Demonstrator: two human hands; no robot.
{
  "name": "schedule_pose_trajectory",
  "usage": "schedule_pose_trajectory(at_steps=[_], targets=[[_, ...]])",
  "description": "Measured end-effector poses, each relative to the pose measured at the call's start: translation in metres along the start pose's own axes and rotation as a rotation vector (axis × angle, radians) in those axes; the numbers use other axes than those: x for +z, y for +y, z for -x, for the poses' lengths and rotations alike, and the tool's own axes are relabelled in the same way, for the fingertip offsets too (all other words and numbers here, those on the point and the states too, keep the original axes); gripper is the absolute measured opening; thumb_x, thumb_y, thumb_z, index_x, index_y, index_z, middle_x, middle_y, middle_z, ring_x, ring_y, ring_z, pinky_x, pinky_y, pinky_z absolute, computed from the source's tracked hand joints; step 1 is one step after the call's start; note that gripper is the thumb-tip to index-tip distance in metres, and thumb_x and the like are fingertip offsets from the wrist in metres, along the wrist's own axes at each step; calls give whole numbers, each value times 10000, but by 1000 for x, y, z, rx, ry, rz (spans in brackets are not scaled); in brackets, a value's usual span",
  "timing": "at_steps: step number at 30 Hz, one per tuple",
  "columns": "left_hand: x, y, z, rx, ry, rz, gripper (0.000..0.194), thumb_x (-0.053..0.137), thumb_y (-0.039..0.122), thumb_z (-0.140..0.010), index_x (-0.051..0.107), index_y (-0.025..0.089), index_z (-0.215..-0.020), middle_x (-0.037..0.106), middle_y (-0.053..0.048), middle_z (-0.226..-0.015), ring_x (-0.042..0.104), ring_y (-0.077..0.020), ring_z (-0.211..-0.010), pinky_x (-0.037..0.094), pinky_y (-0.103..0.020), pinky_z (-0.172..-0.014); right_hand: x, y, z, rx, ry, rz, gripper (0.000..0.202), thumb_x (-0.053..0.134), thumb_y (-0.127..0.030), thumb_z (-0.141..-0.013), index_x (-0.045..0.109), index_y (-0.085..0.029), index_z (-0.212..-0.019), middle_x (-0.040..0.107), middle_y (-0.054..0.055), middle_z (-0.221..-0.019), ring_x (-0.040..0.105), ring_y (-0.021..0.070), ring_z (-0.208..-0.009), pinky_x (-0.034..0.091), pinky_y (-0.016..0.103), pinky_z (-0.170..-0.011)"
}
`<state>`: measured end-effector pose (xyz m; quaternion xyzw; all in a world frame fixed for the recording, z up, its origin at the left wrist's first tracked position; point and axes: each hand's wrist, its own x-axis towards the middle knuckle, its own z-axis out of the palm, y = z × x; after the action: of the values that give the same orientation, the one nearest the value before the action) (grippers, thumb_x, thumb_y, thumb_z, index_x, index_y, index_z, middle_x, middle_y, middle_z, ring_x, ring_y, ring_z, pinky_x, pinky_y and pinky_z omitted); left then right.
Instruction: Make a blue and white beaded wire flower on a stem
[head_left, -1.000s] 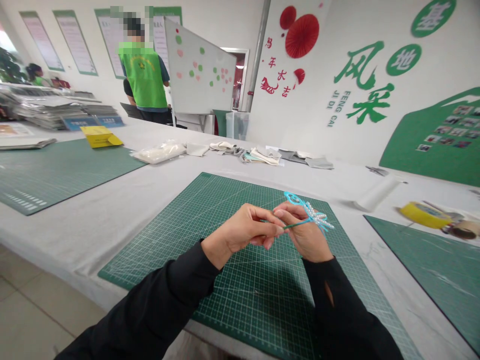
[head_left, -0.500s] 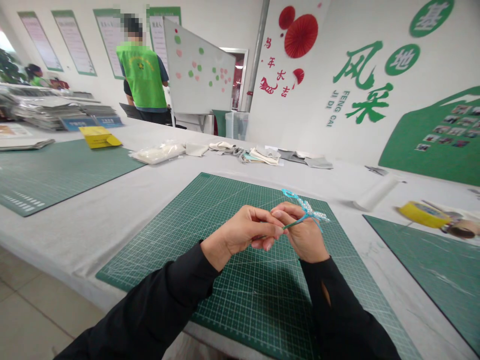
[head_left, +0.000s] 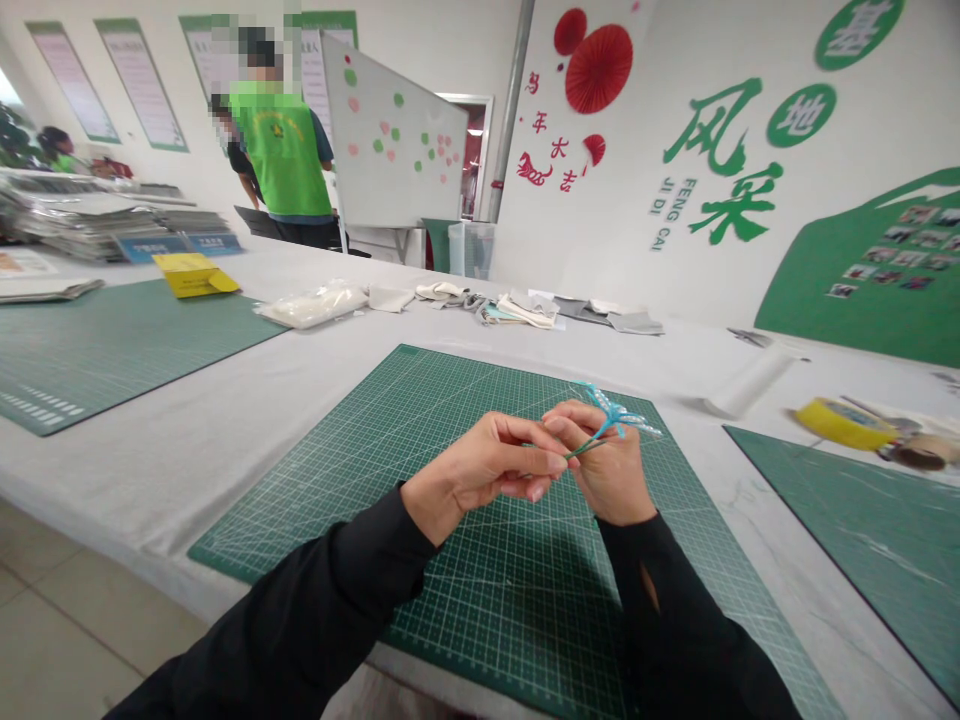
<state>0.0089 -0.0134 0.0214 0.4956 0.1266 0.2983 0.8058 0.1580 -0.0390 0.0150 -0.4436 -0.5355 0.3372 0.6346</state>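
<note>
Blue, pearl-beaded flower on a green stem (head_left: 613, 412) — the left hand (head_left: 487, 465) pinches its stem, right hand (head_left: 604, 460) touching too, above the green gridded cutting mat (head_left: 480, 590). Beyond the mat, green letters on the white wall (head_left: 600, 250) say "FENG CAI" and "JI DI".

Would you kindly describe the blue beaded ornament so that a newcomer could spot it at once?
On the pale table, find the central green mat. Above it, the left hand pinches a green stem beside the right hand. The ornament tops the stem, bright blue with white beads, unlike the hands and mat.
</note>
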Motion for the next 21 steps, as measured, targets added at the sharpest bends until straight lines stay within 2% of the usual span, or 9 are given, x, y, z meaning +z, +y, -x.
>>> schedule_pose_trajectory(at_steps=[6,10,14,21], targets=[[1,-1,0,43,47,-53,158,803,221,-617,687,122,-661,560,8,-471,480,-61,-380,235,-168,-356,-6,7,-1,-43,-8,38,167,706,-357,-724,692,-197,-678,639,2,-684,535,128,-608,444,283,-590],[3,-1,-1,80,74,-87,178,805,239,-622,683,120,-671,575,5,-507,471,-55,-378,248,-177,-360,-8,10,-2,-2,43,10,172,726,-357,-706,680,-197,-659,628,1,-681,544,139,-640,430,283,-584],[4,-2,-1,126,95,-118,200,804,262,-635,671,118,-675,558,13,-459,435,-46,-356,247,-176,-354,-8,11,-3,20,63,-6,174,745,-347,-689,669,-202,-633,610,-4,-674,529,140,-648,424,291,-592],[1,-7,-4,236,129,-160,179,788,241,-669,661,120,-707,567,19,-521,475,-53,-383,266,-179,-365,-7,8,-7,-6,108,-104,145,781,-287,-652,660,-211,-623,618,-23,-658,554,136,-656,460,305,-661]])
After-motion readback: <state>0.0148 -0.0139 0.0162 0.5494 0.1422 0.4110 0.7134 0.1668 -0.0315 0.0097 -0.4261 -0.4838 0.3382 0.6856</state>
